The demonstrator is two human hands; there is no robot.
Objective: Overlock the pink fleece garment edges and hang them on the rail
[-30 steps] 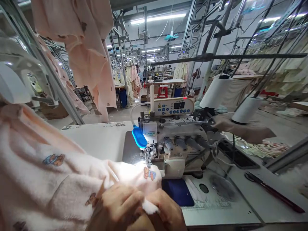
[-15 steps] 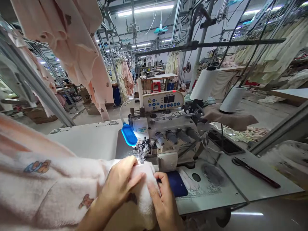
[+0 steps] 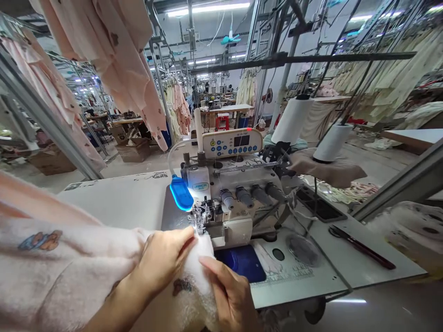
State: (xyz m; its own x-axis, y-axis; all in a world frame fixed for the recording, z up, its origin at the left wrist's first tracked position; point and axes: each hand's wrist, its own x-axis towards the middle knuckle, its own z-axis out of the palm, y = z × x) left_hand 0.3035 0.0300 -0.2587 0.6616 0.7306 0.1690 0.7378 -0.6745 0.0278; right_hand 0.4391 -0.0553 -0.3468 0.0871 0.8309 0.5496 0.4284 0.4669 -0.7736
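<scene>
A pale pink fleece garment (image 3: 62,258) printed with small bears lies across the white table (image 3: 121,203) and over my lap. My left hand (image 3: 162,260) presses its edge flat, fingertips right at the presser foot (image 3: 200,221) of a white overlock sewing machine (image 3: 235,193). My right hand (image 3: 228,293) pinches the fluffy edge of the same garment just in front of the machine, beside a dark blue cover plate (image 3: 242,262).
Two white thread cones (image 3: 292,120) stand behind the machine. A control panel (image 3: 231,143) sits on top of it. Dark scissors (image 3: 360,246) lie on the table at the right. Pink garments (image 3: 117,60) hang overhead at the left. Metal frame bars cross above.
My hands came up from the table's front edge to the presser foot with the garment's edge. The left hand now lies flatter on the fabric. My view shifted slightly right.
</scene>
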